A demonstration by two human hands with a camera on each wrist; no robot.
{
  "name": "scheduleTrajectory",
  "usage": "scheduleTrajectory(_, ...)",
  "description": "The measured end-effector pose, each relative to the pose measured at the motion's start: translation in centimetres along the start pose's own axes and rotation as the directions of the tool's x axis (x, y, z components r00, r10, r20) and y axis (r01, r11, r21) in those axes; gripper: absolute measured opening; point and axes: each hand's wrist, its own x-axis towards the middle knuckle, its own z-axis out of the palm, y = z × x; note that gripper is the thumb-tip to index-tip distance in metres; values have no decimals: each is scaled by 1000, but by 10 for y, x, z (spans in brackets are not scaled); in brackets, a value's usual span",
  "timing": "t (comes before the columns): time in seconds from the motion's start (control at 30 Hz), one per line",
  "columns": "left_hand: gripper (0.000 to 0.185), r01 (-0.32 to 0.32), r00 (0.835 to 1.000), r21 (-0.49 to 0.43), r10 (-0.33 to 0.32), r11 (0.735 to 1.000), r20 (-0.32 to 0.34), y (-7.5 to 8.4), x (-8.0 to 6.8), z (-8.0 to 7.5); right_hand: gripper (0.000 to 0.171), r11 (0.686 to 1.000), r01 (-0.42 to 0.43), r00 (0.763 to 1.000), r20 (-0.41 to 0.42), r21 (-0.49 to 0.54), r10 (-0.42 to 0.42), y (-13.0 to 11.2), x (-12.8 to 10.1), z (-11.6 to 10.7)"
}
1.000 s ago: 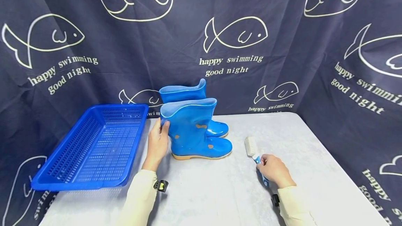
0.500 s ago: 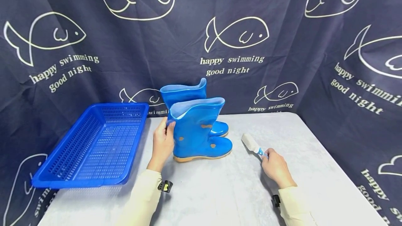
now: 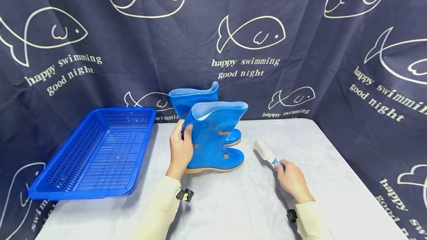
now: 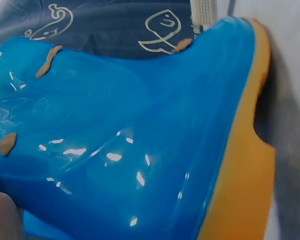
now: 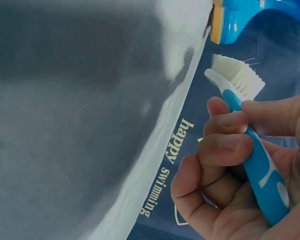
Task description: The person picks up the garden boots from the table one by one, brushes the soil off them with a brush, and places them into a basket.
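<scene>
A shiny blue rain boot with a tan sole and several brown patches leans toward the right on the table. My left hand grips the back of its shaft, thumb on the near side. In the left wrist view, the boot's foot and sole fill most of the frame, with brown patches on the shaft. A matching boot stands behind, partly hidden. To the right, my right hand holds a scrub brush by its blue and white handle; its white bristles are apart from the boot.
At the left of the pale table sits a blue perforated plastic basket. A dark curtain printed with fish hangs behind the table and along its sides.
My left hand has moved right, tipping the near boot's top toward the right. My right hand has turned the brush so its head points more toward the boots.
</scene>
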Motion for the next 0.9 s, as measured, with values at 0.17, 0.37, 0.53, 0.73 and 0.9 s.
scheduleTrajectory(0.17,20,-12,1000,-17,12,1000,1,10,2,0,22,999,-7,1000,9,31,7,-3,0,-1)
scheduleTrajectory(0.37,24,99,995,-94,-96,991,38,29,1,0,22,999,-8,1000,28,41,7,-5,1,-2)
scheduleTrajectory(0.53,33,340,940,-278,-328,899,90,41,-7,1,22,999,6,999,34,41,-7,-4,2,-1)
scheduleTrajectory(0.73,37,507,862,-330,-461,796,210,46,-22,3,23,999,11,999,38,39,-13,0,3,-1)
scheduleTrajectory(0.9,38,554,832,-361,-492,750,256,44,-29,0,22,998,16,999,41,55,-18,-3,3,0)
